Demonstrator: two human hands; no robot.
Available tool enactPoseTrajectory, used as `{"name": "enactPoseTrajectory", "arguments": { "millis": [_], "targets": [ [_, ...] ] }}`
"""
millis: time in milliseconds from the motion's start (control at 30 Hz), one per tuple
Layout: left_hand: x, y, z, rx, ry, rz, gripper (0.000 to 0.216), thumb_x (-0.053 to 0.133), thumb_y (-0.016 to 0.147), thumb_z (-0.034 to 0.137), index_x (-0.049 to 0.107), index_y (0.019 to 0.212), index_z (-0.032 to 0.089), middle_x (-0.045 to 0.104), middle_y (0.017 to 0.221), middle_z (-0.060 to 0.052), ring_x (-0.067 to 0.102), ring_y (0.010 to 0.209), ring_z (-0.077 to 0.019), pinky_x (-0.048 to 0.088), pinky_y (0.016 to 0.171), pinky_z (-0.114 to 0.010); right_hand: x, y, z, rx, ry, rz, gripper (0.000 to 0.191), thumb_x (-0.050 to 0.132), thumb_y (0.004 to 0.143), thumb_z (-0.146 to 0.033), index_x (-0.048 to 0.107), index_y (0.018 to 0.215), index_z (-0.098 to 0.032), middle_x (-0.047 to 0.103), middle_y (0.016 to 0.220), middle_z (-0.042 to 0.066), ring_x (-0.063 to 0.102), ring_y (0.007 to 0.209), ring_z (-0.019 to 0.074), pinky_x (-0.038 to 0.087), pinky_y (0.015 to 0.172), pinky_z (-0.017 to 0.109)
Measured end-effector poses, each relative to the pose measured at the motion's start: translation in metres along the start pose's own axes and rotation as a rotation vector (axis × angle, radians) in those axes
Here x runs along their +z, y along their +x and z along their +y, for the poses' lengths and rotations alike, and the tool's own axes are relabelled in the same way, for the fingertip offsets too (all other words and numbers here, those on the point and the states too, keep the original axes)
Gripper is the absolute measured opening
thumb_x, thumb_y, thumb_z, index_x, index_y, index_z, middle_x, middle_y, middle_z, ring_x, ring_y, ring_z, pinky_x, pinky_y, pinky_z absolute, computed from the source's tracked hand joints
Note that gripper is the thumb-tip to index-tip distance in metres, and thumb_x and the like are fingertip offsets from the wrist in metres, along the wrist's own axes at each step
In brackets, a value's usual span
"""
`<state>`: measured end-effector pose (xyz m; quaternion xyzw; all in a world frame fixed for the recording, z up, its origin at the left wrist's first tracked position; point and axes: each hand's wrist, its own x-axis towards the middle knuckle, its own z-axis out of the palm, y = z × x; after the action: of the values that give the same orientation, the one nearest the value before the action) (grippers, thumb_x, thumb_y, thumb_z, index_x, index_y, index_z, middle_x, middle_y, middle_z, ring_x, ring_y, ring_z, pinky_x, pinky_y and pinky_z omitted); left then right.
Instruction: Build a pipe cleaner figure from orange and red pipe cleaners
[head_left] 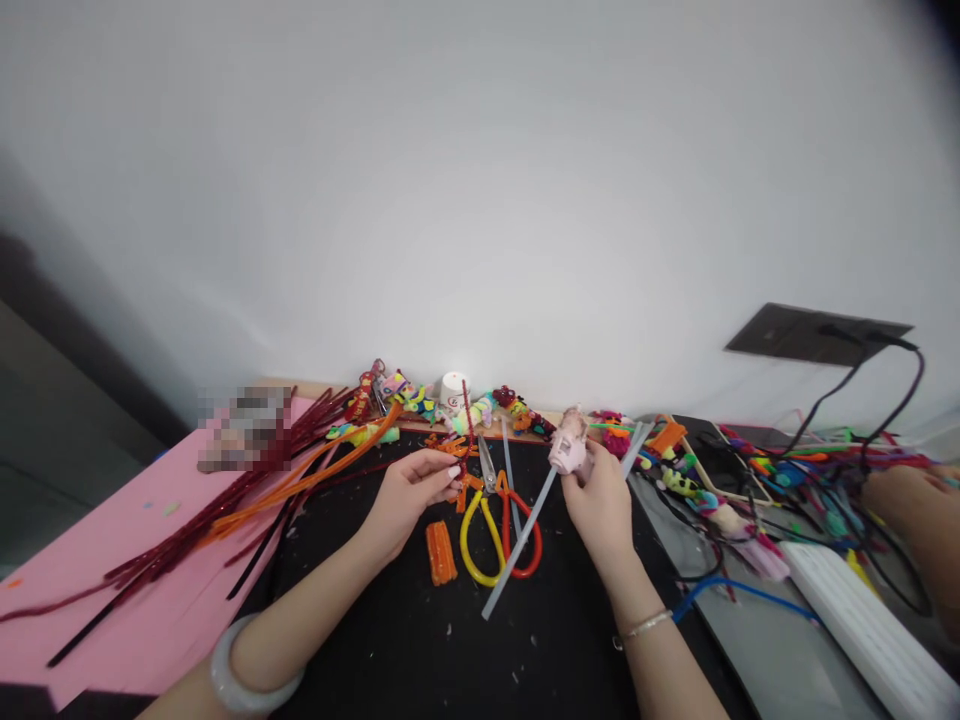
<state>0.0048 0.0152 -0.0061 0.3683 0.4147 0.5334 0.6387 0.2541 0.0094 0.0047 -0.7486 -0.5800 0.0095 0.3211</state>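
My left hand (411,490) pinches a small orange pipe-cleaner figure (463,470) that has a dark red stem (468,410) standing up from it. My right hand (600,497) is closed on a pink hot glue gun (568,445), and a long clear glue stick (525,540) slants down from the gun toward me. Between the hands lie scissors (496,520) with one yellow and one red handle. A short folded orange pipe-cleaner piece (441,552) rests on the black mat (420,640) below my left hand.
Red and orange pipe cleaners (247,490) lie across a pink sheet (112,590) on the left. Finished colourful figures (405,395) and a small white cup (453,388) line the wall. Tangled pipe cleaners and cables (795,480) crowd the right, where another person's hand (911,500) works by a white box (862,610).
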Motion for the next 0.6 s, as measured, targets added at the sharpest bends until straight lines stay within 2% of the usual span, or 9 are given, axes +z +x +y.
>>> {"name": "enactPoseTrajectory", "arguments": {
  "millis": [67,100,200,300,367,433,600],
  "targets": [
    [0.0,0.0,0.0,0.0,-0.003,0.002,0.03,0.087,0.06,0.032,0.073,0.081,0.015,0.073,0.072,0.0,0.069,0.067,-0.0128,0.059,0.068,-0.024,0.0,-0.001,-0.002,-0.083,0.244,0.037,0.043,0.053,0.081,-0.03,0.057,0.12,-0.011,0.064,0.113,0.018,0.06,0.104,0.0318,0.047,0.089,0.043],
    [0.001,0.0,0.001,-0.001,-0.006,0.005,0.031,0.087,0.06,0.032,0.073,0.081,0.015,0.073,0.072,0.0,0.069,0.066,-0.0129,0.059,0.069,-0.024,0.001,-0.002,-0.004,-0.102,0.365,0.013,0.041,0.053,0.081,-0.032,0.059,0.117,-0.012,0.066,0.108,0.016,0.062,0.098,0.0299,0.049,0.085,0.041],
    [0.002,0.0,0.003,0.003,-0.017,0.023,0.032,0.088,0.058,0.033,0.073,0.081,0.015,0.073,0.072,-0.001,0.069,0.066,-0.0135,0.059,0.07,-0.026,0.004,-0.009,-0.01,-0.048,0.65,-0.192,0.031,0.055,0.081,-0.037,0.064,0.102,-0.016,0.068,0.08,0.007,0.061,0.069,0.0218,0.049,0.062,0.032],
    [0.003,-0.001,0.005,0.014,-0.018,0.042,0.033,0.088,0.058,0.033,0.073,0.081,0.014,0.073,0.073,-0.002,0.07,0.067,-0.0143,0.059,0.072,-0.028,0.012,-0.017,-0.014,0.038,0.865,-0.441,0.031,0.059,0.081,-0.049,0.062,0.084,-0.018,0.054,0.052,-0.002,0.045,0.044,0.0134,0.035,0.041,0.025],
    [0.002,0.0,0.005,0.018,-0.019,0.046,0.034,0.088,0.057,0.033,0.073,0.081,0.014,0.073,0.073,-0.002,0.07,0.067,-0.0145,0.059,0.072,-0.028,0.017,-0.021,-0.015,0.067,0.946,-0.582,0.037,0.062,0.077,-0.054,0.059,0.076,-0.018,0.051,0.049,-0.003,0.037,0.037,0.0093,0.028,0.037,0.023],
    [0.002,0.0,0.004,0.017,-0.022,0.044,0.035,0.089,0.056,0.033,0.073,0.08,0.014,0.073,0.072,-0.001,0.069,0.067,-0.0145,0.059,0.071,-0.028,0.021,-0.025,-0.015,0.089,0.965,-0.668,0.04,0.064,0.075,-0.057,0.06,0.08,-0.017,0.055,0.052,-0.002,0.037,0.036,0.0079,0.026,0.035,0.021],
    [0.003,0.0,0.003,0.003,-0.041,0.031,0.036,0.09,0.054,0.034,0.073,0.08,0.014,0.073,0.07,-0.001,0.069,0.064,-0.0131,0.058,0.067,-0.025,0.023,-0.028,-0.017,0.102,0.949,-0.726,0.038,0.065,0.075,-0.053,0.062,0.089,-0.018,0.057,0.053,-0.003,0.041,0.037,0.0084,0.029,0.035,0.02]
  ]
}}
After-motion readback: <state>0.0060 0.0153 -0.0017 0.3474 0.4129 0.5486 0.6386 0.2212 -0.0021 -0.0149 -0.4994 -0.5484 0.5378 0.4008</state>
